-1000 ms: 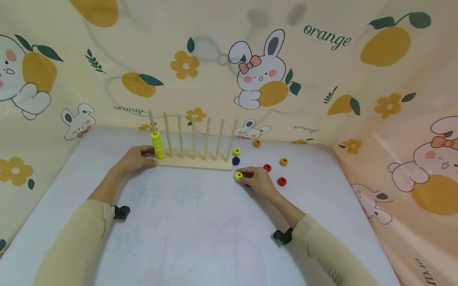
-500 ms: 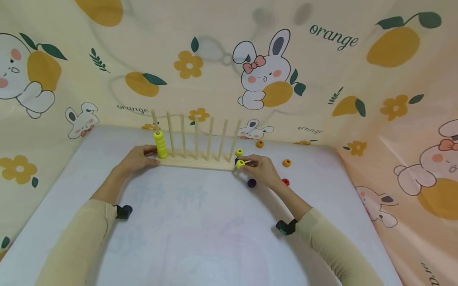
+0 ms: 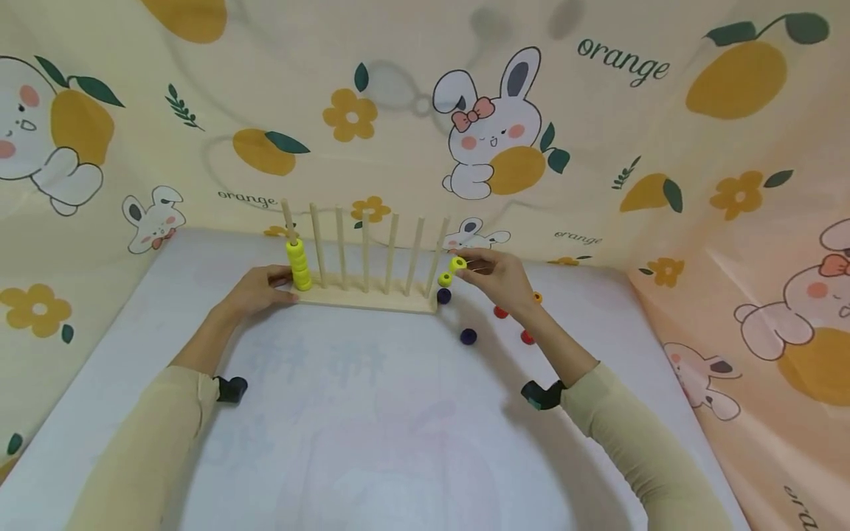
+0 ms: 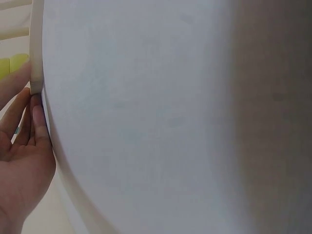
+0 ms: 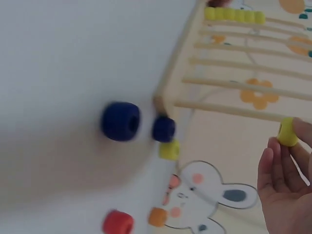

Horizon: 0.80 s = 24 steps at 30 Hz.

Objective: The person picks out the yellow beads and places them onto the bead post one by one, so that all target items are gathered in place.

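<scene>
A wooden peg rack (image 3: 372, 302) with several upright pegs stands toward the back of the table. On its leftmost peg is a stack of several yellow beads (image 3: 299, 265); the other pegs are bare. My left hand (image 3: 257, 292) grips the left end of the rack's base, its thumb by the front edge in the head view. Between thumb and fingertips my right hand (image 3: 499, 282) pinches a yellow bead (image 5: 288, 132). That bead is raised off the table, just right of the rightmost peg (image 3: 435, 258) and below its tip.
By the rack's right end lie a yellow bead (image 3: 445, 280) and a dark blue bead (image 3: 444, 296). Another dark blue bead (image 3: 468, 337) is nearer. Red beads (image 3: 501, 313) and an orange bead (image 3: 538, 297) lie partly behind the right arm. A printed cloth (image 3: 398, 155) rises behind the table.
My right hand has lifted the pinched yellow bead up and away from the table toward the rightmost peg, uncovering the dark blue beads. My left hand stays at the rack's end.
</scene>
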Each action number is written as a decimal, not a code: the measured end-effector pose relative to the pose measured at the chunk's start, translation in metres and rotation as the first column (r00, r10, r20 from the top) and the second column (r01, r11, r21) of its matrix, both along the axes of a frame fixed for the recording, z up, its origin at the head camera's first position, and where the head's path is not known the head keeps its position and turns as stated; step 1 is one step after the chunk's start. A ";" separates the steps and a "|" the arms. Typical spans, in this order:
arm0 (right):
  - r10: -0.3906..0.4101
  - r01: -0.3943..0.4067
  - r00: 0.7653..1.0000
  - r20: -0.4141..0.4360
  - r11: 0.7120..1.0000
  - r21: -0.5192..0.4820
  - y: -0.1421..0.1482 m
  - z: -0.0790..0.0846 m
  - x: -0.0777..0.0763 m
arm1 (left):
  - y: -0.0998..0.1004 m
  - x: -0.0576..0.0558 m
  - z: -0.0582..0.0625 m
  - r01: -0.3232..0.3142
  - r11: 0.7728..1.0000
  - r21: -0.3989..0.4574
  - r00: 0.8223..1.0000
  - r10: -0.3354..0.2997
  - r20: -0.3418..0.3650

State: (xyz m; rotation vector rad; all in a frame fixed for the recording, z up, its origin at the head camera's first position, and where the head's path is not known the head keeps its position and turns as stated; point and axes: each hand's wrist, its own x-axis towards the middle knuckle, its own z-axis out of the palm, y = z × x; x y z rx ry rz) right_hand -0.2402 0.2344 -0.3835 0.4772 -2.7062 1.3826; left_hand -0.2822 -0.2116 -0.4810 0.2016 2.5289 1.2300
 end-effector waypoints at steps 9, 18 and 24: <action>-0.034 0.034 0.999 0.010 0.999 -0.009 -0.002 0.032 -0.002 | 0.000 -0.002 -0.001 0.011 1.000 0.004 1.000 -0.011 -0.012; -0.059 0.058 0.994 -0.095 0.998 -0.020 -0.011 0.057 -0.012 | 0.001 0.001 -0.002 0.006 0.999 0.037 1.000 -0.006 -0.010; -0.038 0.036 0.989 -0.146 0.999 -0.011 -0.021 0.071 -0.018 | 0.000 -0.001 -0.002 0.005 1.000 0.012 1.000 -0.005 -0.023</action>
